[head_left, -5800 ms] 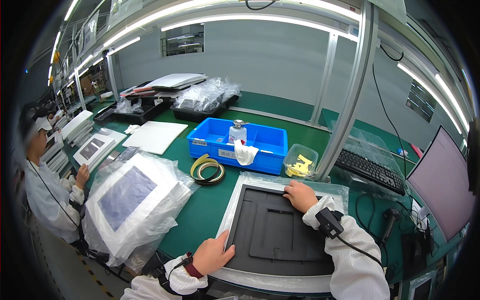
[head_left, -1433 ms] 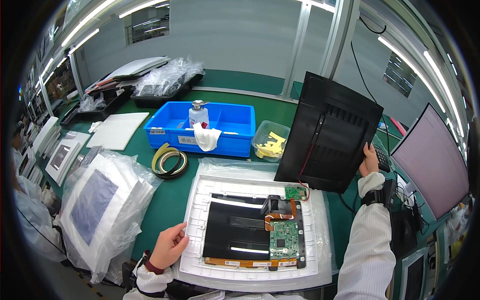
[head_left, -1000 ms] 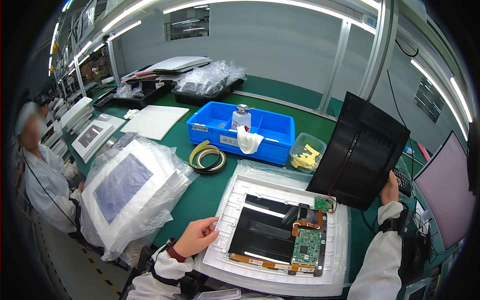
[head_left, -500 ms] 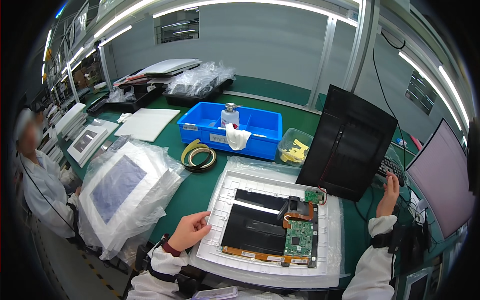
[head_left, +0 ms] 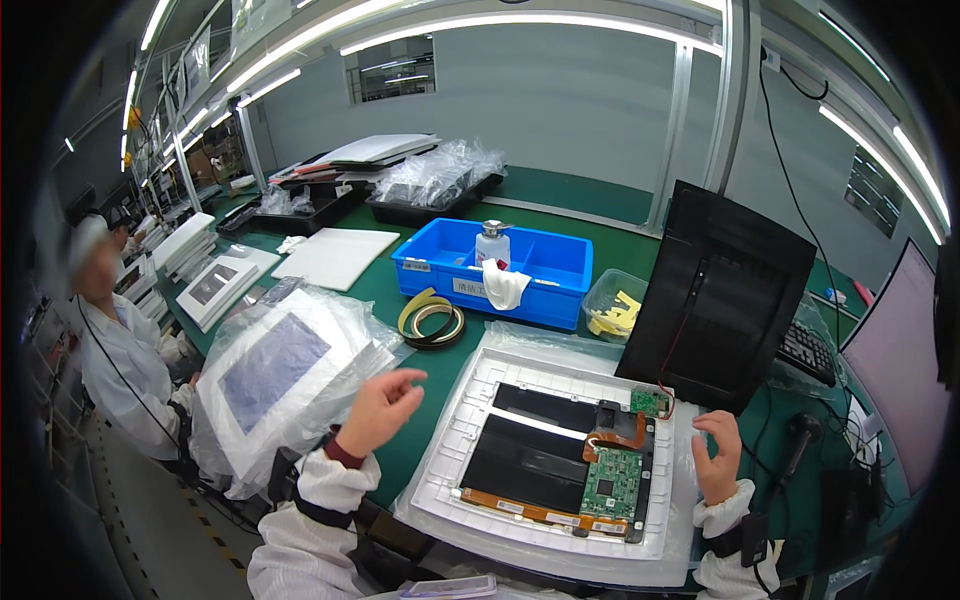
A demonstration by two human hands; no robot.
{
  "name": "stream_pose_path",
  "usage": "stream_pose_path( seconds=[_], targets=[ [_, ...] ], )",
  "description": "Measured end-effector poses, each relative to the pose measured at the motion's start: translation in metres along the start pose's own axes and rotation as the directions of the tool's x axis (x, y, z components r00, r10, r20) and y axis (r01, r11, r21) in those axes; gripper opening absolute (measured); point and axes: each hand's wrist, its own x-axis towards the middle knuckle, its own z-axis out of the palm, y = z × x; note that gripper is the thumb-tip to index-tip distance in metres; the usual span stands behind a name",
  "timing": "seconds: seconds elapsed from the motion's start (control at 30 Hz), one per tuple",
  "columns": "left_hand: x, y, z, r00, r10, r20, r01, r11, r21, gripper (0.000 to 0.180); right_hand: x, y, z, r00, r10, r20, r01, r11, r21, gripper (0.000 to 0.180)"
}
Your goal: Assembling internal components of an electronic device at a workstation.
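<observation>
A white device housing (head_left: 455, 440) lies with its inside up on clear plastic wrap. In it are black panels (head_left: 525, 460), a green circuit board (head_left: 612, 480), a smaller green board (head_left: 650, 402) and an orange flat cable (head_left: 545, 513). My left hand (head_left: 380, 412) hovers left of the housing, fingers loosely bent and apart, holding nothing. Just past the housing's right edge is my right hand (head_left: 717, 458), thumb and fingers apart, empty. A black cover (head_left: 720, 295) stands tilted behind the housing, and a thin red wire runs from it to the small board.
Left lie plastic-wrapped white panels (head_left: 275, 370). Beyond are tape rolls (head_left: 432, 322), a blue divided bin (head_left: 485, 295) holding a bottle, and a clear tub (head_left: 613, 305) of yellow pieces. At right are a handheld scanner (head_left: 798, 445), keyboard (head_left: 806, 352) and monitor (head_left: 905, 360). Another person (head_left: 125, 370) works far left.
My left hand has let go of the housing's left edge and lifted away. My right hand has come from beside the keyboard to the housing's right edge. The view has shifted left.
</observation>
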Motion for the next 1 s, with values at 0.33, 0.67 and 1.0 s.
stream_pose_path(
  seconds=[0.33, 0.67, 1.0],
  targets=[
    [0.153, 0.010, -0.045, 0.914, 0.378, -0.145, -0.174, 0.690, 0.702, 0.019, -0.002, 0.003, 0.008, 0.998, -0.006, 0.055, 0.005, 1.000, 0.021, 0.012],
    [0.214, -0.079, -0.010, 0.985, -0.086, -0.147, 0.168, 0.355, 0.920, 0.041, -0.008, 0.014, -0.001, 0.996, 0.004, 0.089, 0.000, 0.999, -0.048, 0.009],
    [0.211, -0.108, -0.020, 0.981, 0.042, -0.190, 0.158, 0.396, 0.904, 0.019, -0.012, 0.023, 0.011, 0.994, 0.029, 0.101, -0.031, 0.999, 0.015, 0.009]
  ],
)
